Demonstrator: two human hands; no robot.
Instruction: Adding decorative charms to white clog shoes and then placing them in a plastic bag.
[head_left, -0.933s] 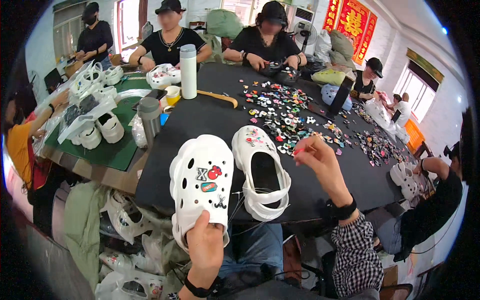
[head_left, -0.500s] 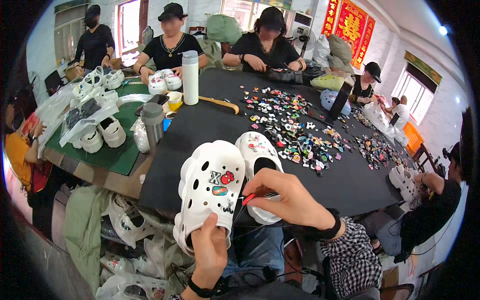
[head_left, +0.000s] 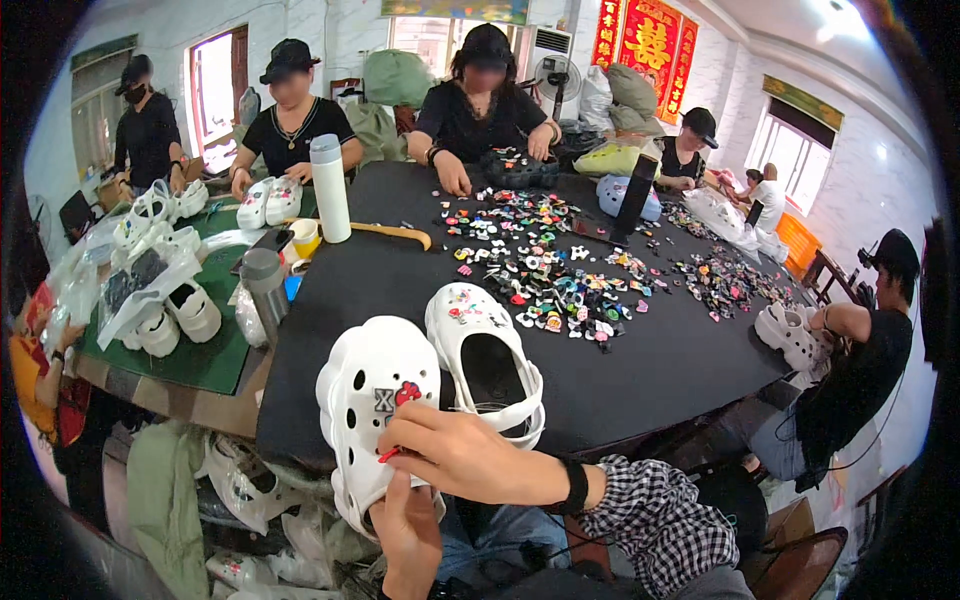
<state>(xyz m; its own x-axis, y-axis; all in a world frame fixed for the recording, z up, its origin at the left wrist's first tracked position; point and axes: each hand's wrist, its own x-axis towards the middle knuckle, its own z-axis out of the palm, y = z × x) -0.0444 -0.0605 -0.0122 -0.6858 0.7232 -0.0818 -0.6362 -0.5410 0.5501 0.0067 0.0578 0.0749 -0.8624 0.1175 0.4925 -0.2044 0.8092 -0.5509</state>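
Note:
A white clog [head_left: 343, 410] with round holes rests tilted at the near table edge, letter and red charms fixed on its upper. My left hand [head_left: 412, 540] grips it at the heel end, thumb outside and the other fingers hidden in the opening. Over the upper, my right hand [head_left: 470, 455] pinches a small red piece [head_left: 388, 456] against the clog; its kind is unclear. The second white clog [head_left: 470, 312], charms on its toe, lies just beyond my right hand, its opening toward me.
Loose colourful charms [head_left: 550, 290] spread across the black table [head_left: 660, 370]. A white bottle [head_left: 330, 190], grey tumbler [head_left: 266, 295] and wooden stick [head_left: 400, 233] stand or lie at the left. Bagged white clogs [head_left: 195, 312] sit on a green mat [head_left: 215, 365]. Several people work around the table.
My right hand has moved left onto the clog's upper with the red piece, covering the lower charms. The view has shifted. Across the table, a person's hand now reaches toward the charms.

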